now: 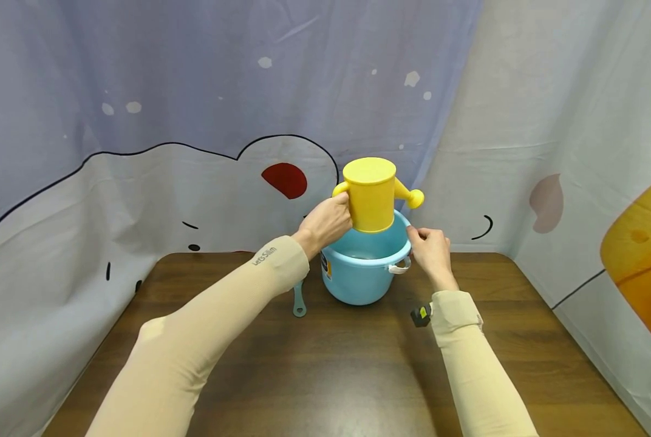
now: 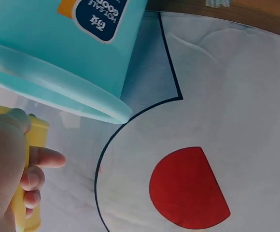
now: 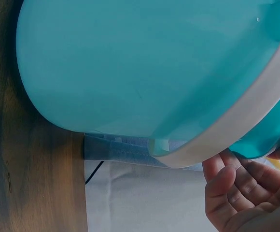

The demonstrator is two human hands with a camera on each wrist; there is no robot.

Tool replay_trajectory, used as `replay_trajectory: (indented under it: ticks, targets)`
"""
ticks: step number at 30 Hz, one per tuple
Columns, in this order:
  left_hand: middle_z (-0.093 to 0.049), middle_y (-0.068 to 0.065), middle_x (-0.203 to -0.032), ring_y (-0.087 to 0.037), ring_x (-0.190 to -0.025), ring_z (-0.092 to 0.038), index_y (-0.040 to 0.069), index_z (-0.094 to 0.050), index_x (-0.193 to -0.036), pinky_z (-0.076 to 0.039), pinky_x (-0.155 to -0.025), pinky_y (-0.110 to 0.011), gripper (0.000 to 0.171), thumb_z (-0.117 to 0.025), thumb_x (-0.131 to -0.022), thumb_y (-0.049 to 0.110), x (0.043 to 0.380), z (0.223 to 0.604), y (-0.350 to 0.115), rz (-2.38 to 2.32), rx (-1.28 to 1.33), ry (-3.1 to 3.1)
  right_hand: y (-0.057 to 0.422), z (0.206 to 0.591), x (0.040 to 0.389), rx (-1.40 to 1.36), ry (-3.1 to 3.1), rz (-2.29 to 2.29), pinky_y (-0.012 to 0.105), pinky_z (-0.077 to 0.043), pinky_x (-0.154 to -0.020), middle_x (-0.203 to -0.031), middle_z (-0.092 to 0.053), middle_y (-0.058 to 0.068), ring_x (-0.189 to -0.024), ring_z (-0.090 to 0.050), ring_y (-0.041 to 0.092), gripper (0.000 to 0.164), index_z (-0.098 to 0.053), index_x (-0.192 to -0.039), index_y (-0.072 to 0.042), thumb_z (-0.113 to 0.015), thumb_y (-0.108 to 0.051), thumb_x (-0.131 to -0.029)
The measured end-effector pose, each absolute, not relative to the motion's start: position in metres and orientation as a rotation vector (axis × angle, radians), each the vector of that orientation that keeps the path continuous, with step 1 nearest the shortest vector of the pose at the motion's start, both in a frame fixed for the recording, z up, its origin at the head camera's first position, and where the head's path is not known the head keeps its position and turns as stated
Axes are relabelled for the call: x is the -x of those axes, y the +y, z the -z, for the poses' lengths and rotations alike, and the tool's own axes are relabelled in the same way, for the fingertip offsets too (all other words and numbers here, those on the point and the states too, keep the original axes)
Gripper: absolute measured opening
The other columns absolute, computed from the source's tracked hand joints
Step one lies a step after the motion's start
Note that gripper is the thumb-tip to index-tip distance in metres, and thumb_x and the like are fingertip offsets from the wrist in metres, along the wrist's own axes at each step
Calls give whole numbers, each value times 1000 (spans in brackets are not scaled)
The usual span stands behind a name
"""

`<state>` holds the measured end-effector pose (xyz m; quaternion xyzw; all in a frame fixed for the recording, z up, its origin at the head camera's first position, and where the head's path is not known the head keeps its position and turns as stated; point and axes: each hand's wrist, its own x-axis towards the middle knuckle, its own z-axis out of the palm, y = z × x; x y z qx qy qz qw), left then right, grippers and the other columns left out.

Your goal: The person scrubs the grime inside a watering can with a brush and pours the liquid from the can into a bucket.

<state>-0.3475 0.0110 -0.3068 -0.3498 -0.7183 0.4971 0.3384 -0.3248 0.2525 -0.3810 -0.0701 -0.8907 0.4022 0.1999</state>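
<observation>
A yellow watering can (image 1: 370, 197) hangs upside down over the mouth of a light blue bucket (image 1: 358, 282), its flat base up and its spout slanting down to the right. My left hand (image 1: 328, 220) grips the can by its handle; in the left wrist view, the left hand (image 2: 9, 169) has its fingers curled around yellow plastic. My right hand (image 1: 432, 247) pinches the bucket's rim on the right side. From the right wrist, the right hand (image 3: 246, 188) shows curled fingers right at the rim, beside the pale carrying handle (image 3: 227, 123). The bucket stands upright on the table.
A teal handle (image 1: 299, 302) with a hole in its end lies on the wooden table (image 1: 325, 376) left of the bucket, partly hidden by my left sleeve. Right behind the table hangs a printed curtain (image 1: 221, 194). A small black device (image 1: 421, 315) sits at my right wrist.
</observation>
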Motion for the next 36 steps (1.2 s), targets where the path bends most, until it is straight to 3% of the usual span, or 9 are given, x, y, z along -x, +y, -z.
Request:
replay_trajectory:
  ticks: [6, 21, 25, 30, 36]
  targets:
    - [-40, 1, -66, -20, -72, -36, 13, -61, -82, -25, -78, -31, 30, -40, -99, 1, 347, 307, 11, -1282, 917, -1867, 252, 380, 323, 204, -2485, -1130, 37, -38, -65, -70, -66, 11, -82, -53, 28, 43, -74, -96, -2, -53, -39, -100]
    - [-47, 1, -67, -19, -73, -41, 14, -63, -81, -28, -79, -32, 27, -46, -97, 1, 348, 305, 2, -1129, 938, -1995, 251, 379, 326, 195, -2483, -1123, 36, -38, -64, -74, -67, 14, -79, -54, 28, 44, -73, -94, -2, -52, -40, -100]
    - [-50, 1, -68, -20, -78, -45, 16, -60, -79, -30, -82, -33, 24, -49, -100, 13, 347, 303, 1, -918, 945, -2107, 252, 379, 327, 200, -2485, -1131, 36, -38, -65, -76, -68, 17, -81, -55, 29, 45, -74, -97, -1, -52, -40, -100]
    - [-56, -1, -72, -22, -89, -51, 13, -59, -75, -32, -89, -34, 36, -47, -102, 33, 347, 302, -2, -533, 934, -2295, 253, 379, 327, 215, -2488, -1154, 36, -37, -67, -77, -68, 17, -87, -53, 30, 45, -73, -100, -1, -52, -40, -100]
    - [-56, -4, -71, -23, -87, -52, 12, -57, -72, -35, -87, -36, 38, -49, -101, 35, 345, 305, -11, -130, 903, -2427, 253, 379, 328, 217, -2491, -1162, 37, -37, -71, -79, -69, 16, -93, -52, 31, 44, -73, -103, -2, -53, -40, -99]
